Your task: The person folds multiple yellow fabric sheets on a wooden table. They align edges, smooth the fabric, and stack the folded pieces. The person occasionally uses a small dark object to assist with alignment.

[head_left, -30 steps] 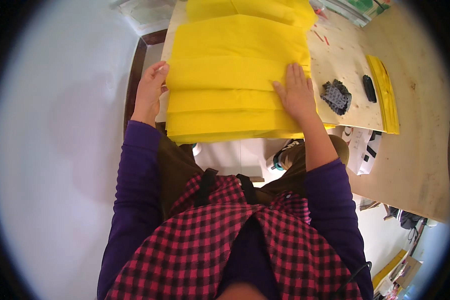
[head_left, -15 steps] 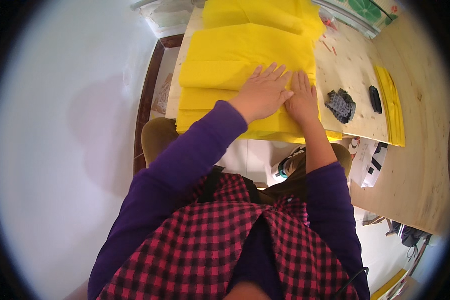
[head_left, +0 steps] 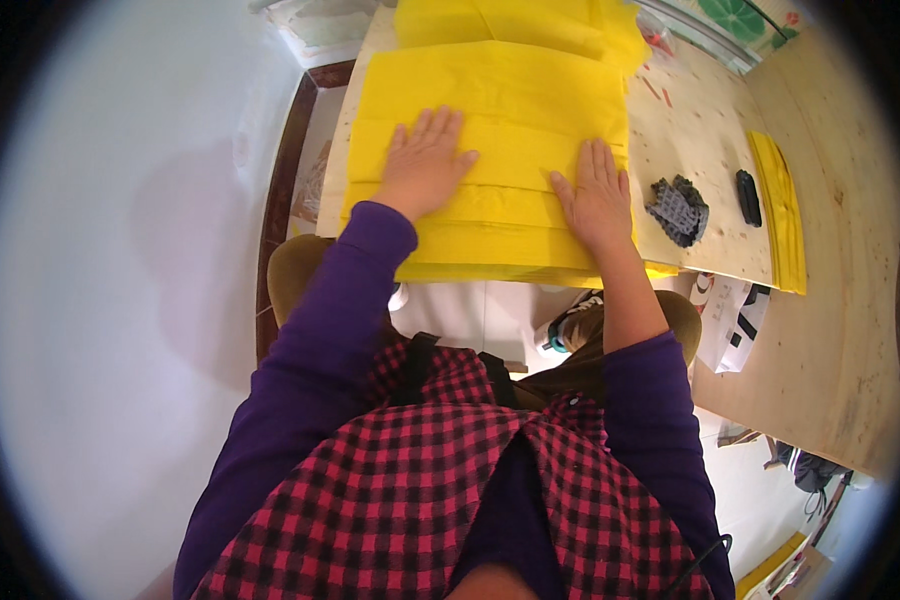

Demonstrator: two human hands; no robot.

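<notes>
Yellow fabric (head_left: 500,100) lies in flat layers on the wooden table, with crosswise creases and its near edge at the table's front. My left hand (head_left: 425,165) rests flat on the left part of the cloth, fingers spread. Toward the cloth's right edge, my right hand (head_left: 594,195) lies palm down, its fingers stretched out and the thumb apart. Neither hand grips anything. Another yellow piece (head_left: 520,25) lies behind, at the far end of the table.
To the right on the wooden table (head_left: 700,130) are a crumpled grey cloth item (head_left: 679,210), a small black object (head_left: 748,198) and a folded yellow strip (head_left: 782,215). A white wall (head_left: 150,250) stands at left. Below the table hangs or stands a white bag (head_left: 732,325).
My left hand has moved left across the cloth, away from the right hand. The right hand has stayed nearly in place, its thumb now apart. The cloth's near folds look flatter.
</notes>
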